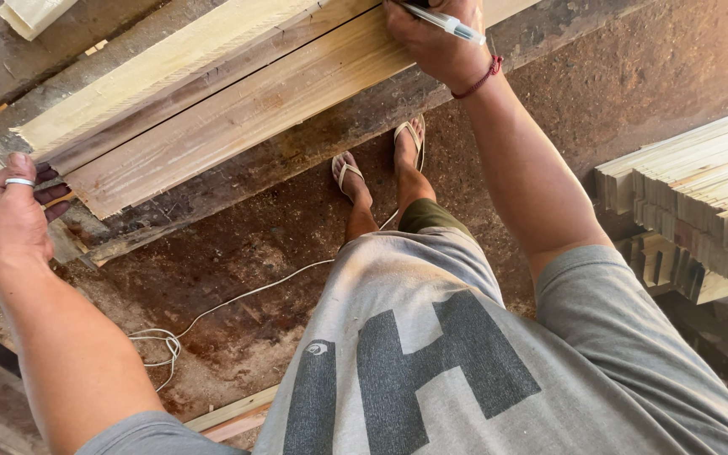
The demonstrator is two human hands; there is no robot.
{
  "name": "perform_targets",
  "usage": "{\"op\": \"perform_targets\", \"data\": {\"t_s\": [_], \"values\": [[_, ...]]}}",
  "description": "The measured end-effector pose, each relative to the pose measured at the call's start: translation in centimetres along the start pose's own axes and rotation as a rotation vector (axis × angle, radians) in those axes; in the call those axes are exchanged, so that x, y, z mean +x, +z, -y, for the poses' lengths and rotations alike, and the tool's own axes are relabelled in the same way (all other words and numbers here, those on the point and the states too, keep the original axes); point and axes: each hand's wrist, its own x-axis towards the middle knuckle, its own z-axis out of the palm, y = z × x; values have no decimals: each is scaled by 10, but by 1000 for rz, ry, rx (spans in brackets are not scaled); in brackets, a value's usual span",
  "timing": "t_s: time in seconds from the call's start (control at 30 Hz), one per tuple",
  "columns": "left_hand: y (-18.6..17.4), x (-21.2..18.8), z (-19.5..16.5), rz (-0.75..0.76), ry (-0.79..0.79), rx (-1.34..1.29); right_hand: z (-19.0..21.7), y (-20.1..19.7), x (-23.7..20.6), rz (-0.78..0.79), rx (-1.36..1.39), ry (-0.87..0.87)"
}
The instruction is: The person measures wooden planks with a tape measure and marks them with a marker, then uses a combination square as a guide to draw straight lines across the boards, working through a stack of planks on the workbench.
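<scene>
The planks [238,101] run lengthwise between the hands: the left hand [10,211] curls on their near end, the right hand [436,42], closed round a pen [448,23], rests on the far stretch.

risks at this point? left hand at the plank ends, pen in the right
1. The left hand has fingers at the end of the stacked pale wooden planks; if they slide, fingers could get pinched.
2. The right hand holds the white pen on the planks; any shift may skew a mark.
3. A thin white cord loops across the dirt floor near the sandalled feet: possible trip hazard.
</scene>
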Motion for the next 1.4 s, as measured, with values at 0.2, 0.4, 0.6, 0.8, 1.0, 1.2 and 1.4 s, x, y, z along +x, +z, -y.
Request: {"op": "perform_targets", "data": {"t_s": [0.2,0.4,0.6,0.8,1.0,1.2,1.4], "values": [[15,1,-13,0,-28,3,-14,-22,-2,53,109,-60],[26,1,-27,40,-93,29,-35,-67,-14,-85,51,-56],[28,7,-36,43,-169,36,-58,-100,-3,-114,5,-32],[35,1,-42,100,-217,82,-76,-121,2,-40,-75,-90],[51,-7,-57,89,-320,121,-84,-131,6,-22,2,-69],[59,-11,-70,111,-336,137,-75,-139,12,-46,-25,-143],[64,-11,-80,104,-362,145,-65,-144,16,-29,0,-114]]}}
